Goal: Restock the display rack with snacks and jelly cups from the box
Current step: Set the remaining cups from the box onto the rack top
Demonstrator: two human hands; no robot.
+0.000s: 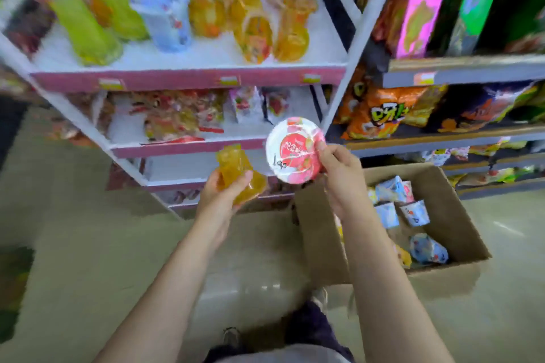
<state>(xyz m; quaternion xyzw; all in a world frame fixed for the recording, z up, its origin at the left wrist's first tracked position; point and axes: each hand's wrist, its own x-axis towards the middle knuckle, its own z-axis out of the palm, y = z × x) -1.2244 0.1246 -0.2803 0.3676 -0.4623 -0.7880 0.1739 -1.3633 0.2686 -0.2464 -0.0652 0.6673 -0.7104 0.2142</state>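
My left hand (221, 191) grips an orange jelly pack (239, 174) in front of the white and pink display rack (188, 78). My right hand (339, 169) pinches the rim of a round jelly cup (293, 150) with a pink and white lid, held up beside the rack's right post. The cardboard box (460, 215) stands on the floor at my right and holds several blue and white snack packs (414, 212). The rack's top shelf carries yellow, orange and blue jelly packs (165, 18); the second shelf holds red snack bags (177, 115).
A grey store shelf (460, 75) to the right holds orange chip bags (380, 115) and tall bright packets. The beige floor (88, 230) spreads left of the box. My feet show at the bottom middle.
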